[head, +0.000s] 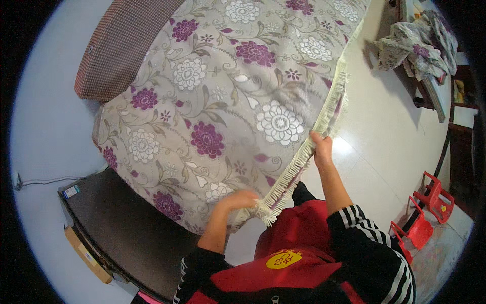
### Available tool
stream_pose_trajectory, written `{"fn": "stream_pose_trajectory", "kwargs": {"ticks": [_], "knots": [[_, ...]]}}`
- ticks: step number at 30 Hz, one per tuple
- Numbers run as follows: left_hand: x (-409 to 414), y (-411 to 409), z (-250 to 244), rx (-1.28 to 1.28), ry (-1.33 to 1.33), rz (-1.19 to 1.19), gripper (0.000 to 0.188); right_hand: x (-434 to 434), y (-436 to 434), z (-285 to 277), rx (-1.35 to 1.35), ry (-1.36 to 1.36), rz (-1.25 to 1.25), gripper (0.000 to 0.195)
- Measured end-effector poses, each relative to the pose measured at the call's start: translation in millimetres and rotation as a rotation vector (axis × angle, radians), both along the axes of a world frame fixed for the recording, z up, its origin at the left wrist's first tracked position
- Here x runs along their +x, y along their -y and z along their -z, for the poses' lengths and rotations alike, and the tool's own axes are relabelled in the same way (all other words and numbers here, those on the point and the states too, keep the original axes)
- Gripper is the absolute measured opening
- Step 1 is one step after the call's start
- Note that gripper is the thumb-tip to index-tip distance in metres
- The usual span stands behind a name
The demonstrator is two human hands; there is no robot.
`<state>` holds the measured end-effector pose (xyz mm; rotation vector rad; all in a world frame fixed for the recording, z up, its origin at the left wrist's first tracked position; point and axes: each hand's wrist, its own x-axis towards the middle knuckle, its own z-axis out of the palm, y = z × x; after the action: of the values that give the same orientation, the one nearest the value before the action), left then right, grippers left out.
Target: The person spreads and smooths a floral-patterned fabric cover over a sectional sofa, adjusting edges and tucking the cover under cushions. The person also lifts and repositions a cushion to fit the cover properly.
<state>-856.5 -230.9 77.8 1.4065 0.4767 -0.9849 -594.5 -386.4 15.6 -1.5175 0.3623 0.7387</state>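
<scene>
A beige fabric sofa cover (228,102) with purple and white flowers lies over a sofa and fills the middle of the view. Its cream fringe (292,171) runs along the edge nearest me. My right hand (322,148) grips this fringed edge, the thumb on top of the fabric. At the near corner of the cover, my left hand (243,199) is on the cloth beside the fringe; its fingers are partly blurred and hidden, so its hold is unclear.
A checked sofa backrest or armrest (117,49) stands at upper left. Below it is a dark flat-topped unit (136,228) with a cardboard box (88,254) beside it. Crumpled floral cloth (417,49) lies on a table at upper right. Red plastic chairs (434,197) stand on the tiled floor.
</scene>
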Motion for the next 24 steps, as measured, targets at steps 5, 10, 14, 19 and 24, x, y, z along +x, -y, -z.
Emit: {"fn": "stream_pose_trajectory", "kwargs": {"ticks": [5, 10, 14, 19, 24], "knots": [[10, 31, 20, 0.447, 0.0, 0.308, 0.031, -22, 41, 73, -0.339, -0.207, -0.072, 0.03], [-5, 68, 23, 0.899, 0.479, 0.231, 0.024, -62, 48, 95, -0.396, -0.174, -0.353, 0.029], [-15, 76, 9, 0.822, 0.33, 0.397, 0.028, -97, 64, 69, -0.484, 0.176, -0.772, 0.024], [-31, 75, -31, 0.787, 0.315, 0.346, 0.023, -113, 103, 17, -0.575, 0.259, -1.121, 0.027], [-43, 85, -83, 0.706, 0.288, 0.115, 0.031, -101, 153, -34, -0.588, 0.199, -1.024, 0.025]]}}
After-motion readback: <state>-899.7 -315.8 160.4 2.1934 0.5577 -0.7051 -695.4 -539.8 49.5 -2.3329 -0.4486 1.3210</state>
